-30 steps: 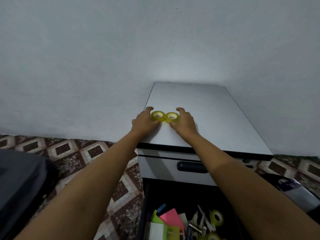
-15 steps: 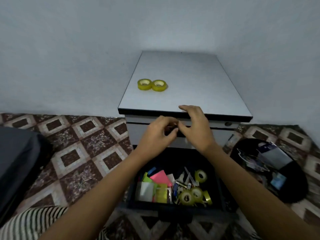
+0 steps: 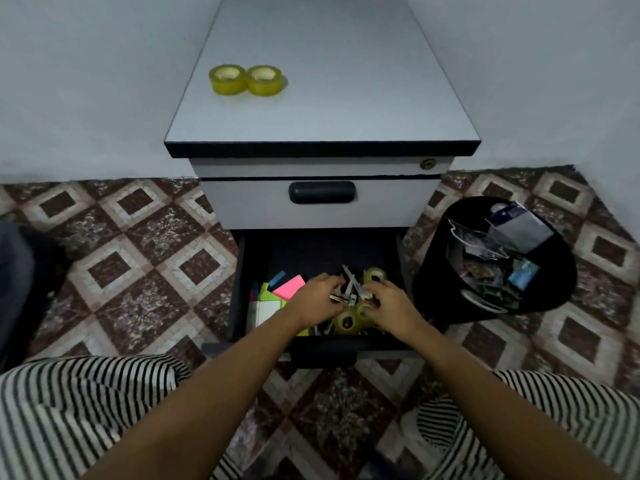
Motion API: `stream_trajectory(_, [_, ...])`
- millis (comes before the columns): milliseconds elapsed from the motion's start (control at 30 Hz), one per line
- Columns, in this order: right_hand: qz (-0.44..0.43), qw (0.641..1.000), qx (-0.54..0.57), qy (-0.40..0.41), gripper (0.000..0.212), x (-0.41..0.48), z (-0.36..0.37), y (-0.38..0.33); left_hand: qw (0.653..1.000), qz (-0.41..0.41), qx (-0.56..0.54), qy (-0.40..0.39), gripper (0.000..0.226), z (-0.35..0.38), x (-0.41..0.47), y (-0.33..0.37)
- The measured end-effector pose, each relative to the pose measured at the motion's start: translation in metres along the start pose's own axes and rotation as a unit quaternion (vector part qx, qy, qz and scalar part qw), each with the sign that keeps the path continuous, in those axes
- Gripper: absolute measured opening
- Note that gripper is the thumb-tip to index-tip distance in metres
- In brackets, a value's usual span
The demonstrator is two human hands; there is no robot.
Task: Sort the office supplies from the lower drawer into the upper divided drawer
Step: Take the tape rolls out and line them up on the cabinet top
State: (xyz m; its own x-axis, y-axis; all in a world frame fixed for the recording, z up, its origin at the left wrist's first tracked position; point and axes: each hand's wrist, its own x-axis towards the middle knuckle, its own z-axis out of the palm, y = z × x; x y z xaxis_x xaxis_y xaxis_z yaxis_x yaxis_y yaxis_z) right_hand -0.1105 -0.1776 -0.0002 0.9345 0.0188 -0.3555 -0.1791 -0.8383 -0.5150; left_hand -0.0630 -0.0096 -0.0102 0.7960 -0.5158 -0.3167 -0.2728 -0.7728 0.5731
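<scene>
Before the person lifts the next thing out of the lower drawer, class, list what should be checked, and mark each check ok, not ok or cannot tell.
1. Lower drawer open: ok.
2. Upper drawer open to receive things: not ok, it is shut.
3. Left hand and right hand down in the lower drawer: ok.
4. Firm hold on one thing: cannot tell, the curled fingers hide it.
5. Two tape rolls on the cabinet top, away from its front edge: ok.
6. Supplies left to sort, such as the pink notes: ok.
</scene>
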Motion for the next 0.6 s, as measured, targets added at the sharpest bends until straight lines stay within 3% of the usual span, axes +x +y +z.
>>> stream_trajectory(267, [0.023, 0.983, -0.130, -0.125, 0.032, 0.040, 0.023, 0.037, 0.978, 0.023, 0.157, -0.134, 0.058, 0.021, 0.017, -0.008])
stream_trajectory(600, [0.011, 0.980, -0.154, -0.123, 0.038, 0.035, 0.023, 0.030, 0.979, 0.037, 0.164, -0.112, 0.046, 0.032, 0.016, -0.008])
